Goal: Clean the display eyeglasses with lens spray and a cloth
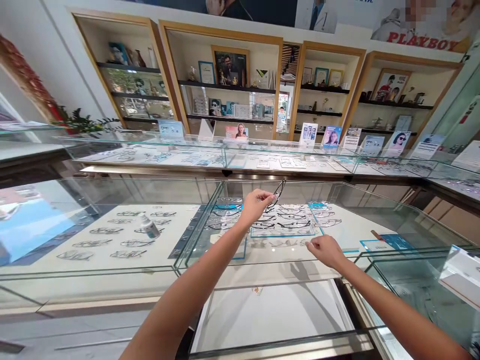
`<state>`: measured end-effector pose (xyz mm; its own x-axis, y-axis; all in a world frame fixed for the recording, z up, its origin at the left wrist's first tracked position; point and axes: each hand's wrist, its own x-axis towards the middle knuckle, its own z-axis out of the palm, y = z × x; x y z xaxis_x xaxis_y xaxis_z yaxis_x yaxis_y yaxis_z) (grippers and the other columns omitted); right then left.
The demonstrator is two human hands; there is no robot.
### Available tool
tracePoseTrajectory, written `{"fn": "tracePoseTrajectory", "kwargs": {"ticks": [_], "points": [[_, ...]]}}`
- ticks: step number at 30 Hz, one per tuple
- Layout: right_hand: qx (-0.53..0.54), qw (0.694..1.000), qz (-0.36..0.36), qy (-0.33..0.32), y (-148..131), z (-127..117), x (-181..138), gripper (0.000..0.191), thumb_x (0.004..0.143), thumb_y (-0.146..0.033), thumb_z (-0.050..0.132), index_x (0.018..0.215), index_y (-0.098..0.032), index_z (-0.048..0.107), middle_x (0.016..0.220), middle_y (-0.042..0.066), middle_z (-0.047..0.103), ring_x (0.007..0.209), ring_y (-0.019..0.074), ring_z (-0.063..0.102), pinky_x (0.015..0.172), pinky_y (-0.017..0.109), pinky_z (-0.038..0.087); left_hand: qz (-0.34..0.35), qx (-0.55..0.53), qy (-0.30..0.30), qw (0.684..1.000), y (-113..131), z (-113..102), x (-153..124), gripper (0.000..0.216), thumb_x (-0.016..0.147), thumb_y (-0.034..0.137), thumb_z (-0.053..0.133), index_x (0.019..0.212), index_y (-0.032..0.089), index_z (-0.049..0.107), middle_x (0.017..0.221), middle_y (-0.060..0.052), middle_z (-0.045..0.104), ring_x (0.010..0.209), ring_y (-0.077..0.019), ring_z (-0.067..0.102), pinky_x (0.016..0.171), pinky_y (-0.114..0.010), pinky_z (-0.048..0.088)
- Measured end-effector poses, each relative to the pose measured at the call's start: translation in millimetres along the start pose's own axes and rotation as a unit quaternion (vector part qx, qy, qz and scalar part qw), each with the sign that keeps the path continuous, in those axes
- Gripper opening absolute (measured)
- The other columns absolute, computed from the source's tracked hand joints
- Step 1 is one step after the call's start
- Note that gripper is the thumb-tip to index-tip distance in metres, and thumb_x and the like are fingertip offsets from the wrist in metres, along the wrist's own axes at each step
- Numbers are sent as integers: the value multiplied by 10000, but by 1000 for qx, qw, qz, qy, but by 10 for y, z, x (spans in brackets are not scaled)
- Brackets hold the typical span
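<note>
My left hand (257, 204) pinches a pair of dark-framed eyeglasses (278, 192), held tilted above the glass display case. My right hand (324, 250) hovers to the right, over the front part of the case. Its fingers are curled closed, and whatever they may hold is hidden. Beneath the hands, several dark-framed glasses (294, 225) lie in rows on a white board with blue edging. More glasses (325, 222) with thin frames lie to the right of these rows.
A white spray bottle (150, 228) stands on the left case, above rows of glasses (107, 230). Below my hands a white-bottomed drawer (270, 315) is pulled out. A white box (461, 272) sits at the right edge. Glass counters (288, 145) with cards run along the back.
</note>
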<state>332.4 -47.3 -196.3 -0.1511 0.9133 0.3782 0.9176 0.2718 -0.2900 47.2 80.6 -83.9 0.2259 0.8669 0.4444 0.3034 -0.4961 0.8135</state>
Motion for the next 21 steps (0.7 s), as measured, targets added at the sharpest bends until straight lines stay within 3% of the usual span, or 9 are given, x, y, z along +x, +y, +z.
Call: {"fn": "tracePoseTrajectory", "kwargs": {"ticks": [4, 8, 11, 21], "points": [[111, 992, -42, 43, -473, -32, 284, 434, 1009, -437, 530, 641, -232, 423, 640, -15, 525, 619, 152, 486, 629, 284, 325, -43, -130, 37, 990, -47, -38, -369, 359, 815, 553, 804, 874, 201, 837, 1030, -99, 790, 1018, -252, 705, 927, -355, 530], [222, 969, -63, 84, -998, 12, 564, 454, 1041, -467, 516, 660, -243, 410, 663, -14, 499, 636, 157, 479, 627, 295, 382, -70, -171, 39, 982, -87, -11, -640, 425, 830, 605, 788, 945, 198, 832, 1117, -112, 816, 1088, -265, 733, 999, -384, 545], [288, 950, -69, 99, -1244, 59, 710, 464, 1064, -488, 481, 671, -247, 433, 685, -4, 498, 658, 168, 502, 621, 303, 436, -83, -215, 47, 972, -134, -51, -788, 428, 808, 604, 818, 956, 203, 835, 1158, -113, 814, 1134, -270, 731, 1022, -393, 547], [364, 925, -75, 81, -1336, 183, 741, 396, 1023, -406, 588, 672, -225, 569, 707, 17, 583, 694, 173, 575, 612, 286, 504, -140, -291, 41, 946, -337, -161, -972, 431, 737, 582, 900, 930, 201, 845, 1048, -105, 805, 862, -188, 683, 797, -331, 557]]}}
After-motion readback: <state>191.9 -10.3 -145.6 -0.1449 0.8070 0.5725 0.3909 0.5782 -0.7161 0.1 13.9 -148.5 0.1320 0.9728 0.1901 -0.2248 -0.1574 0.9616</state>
